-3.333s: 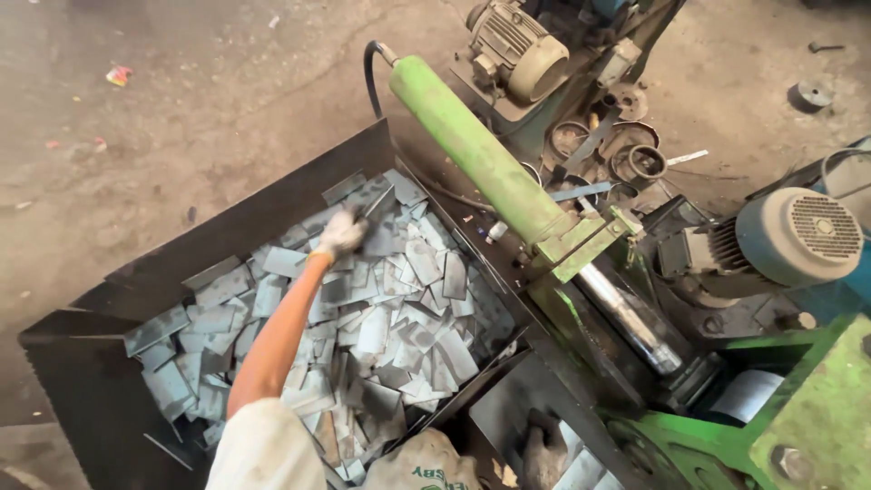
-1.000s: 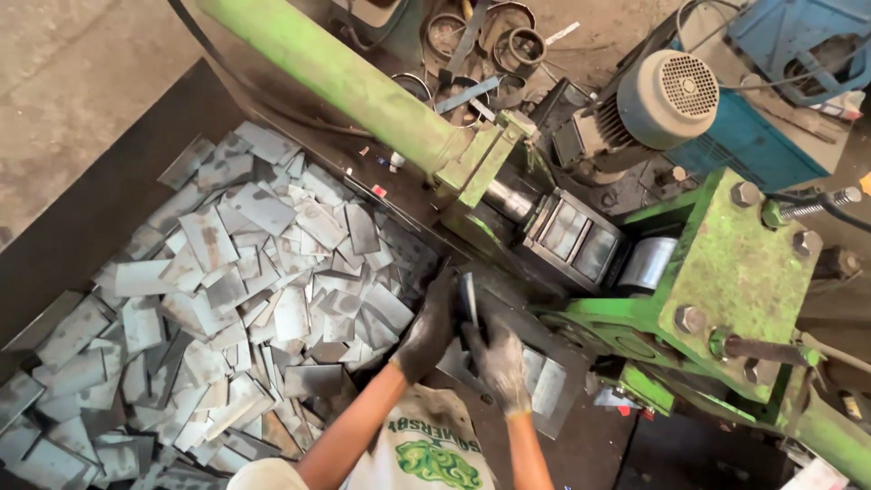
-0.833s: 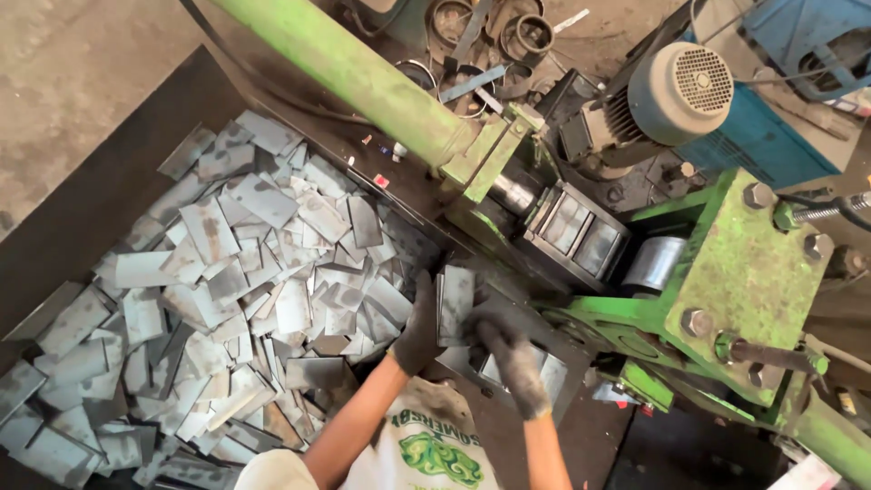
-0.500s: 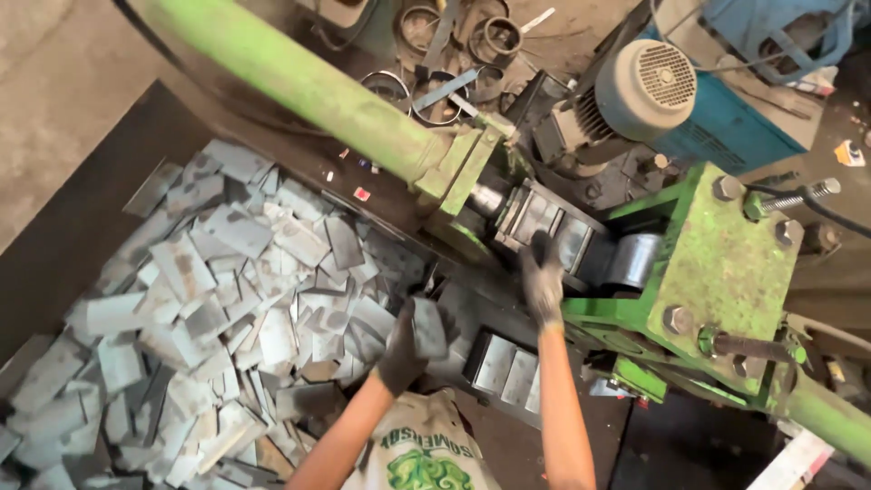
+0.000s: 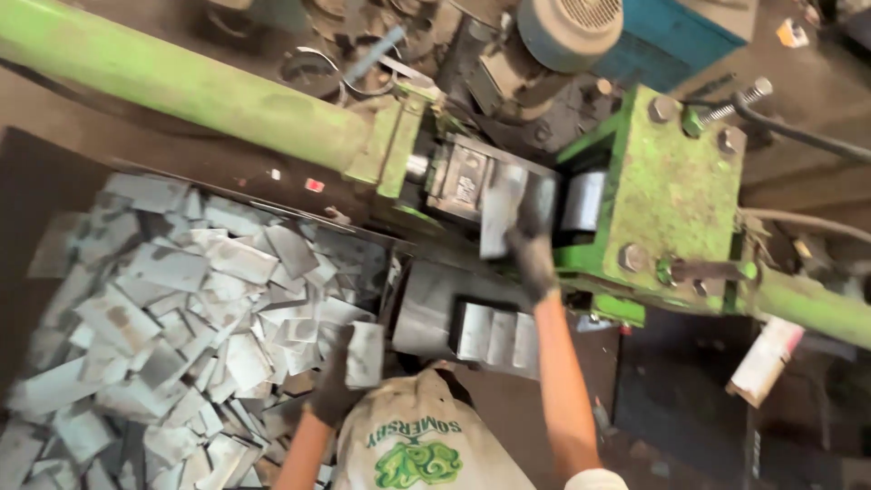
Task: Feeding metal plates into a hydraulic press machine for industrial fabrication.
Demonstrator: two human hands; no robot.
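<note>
My right hand [image 5: 531, 245], in a dark glove, reaches up to the green press machine [image 5: 667, 191] and holds a flat grey metal plate [image 5: 501, 207] against its die block [image 5: 467, 181]. My left hand [image 5: 337, 392], also gloved, is low at the edge of the bin and grips another grey metal plate [image 5: 365, 354]. A dark bin [image 5: 54, 181] on the left is heaped with several grey metal plates [image 5: 172, 308]. A few plates [image 5: 494, 336] lie on the dark chute below the die.
A long green arm [image 5: 181, 82] runs across the top left. An electric motor [image 5: 567, 32] and a blue housing [image 5: 676, 36] stand behind the press. Metal rings [image 5: 313, 68] lie at the back. A pale block [image 5: 762, 358] lies at the right.
My right hand has moved up from the chute to the die with a plate. My left hand has stayed low by the bin with its plate. The view has drawn closer.
</note>
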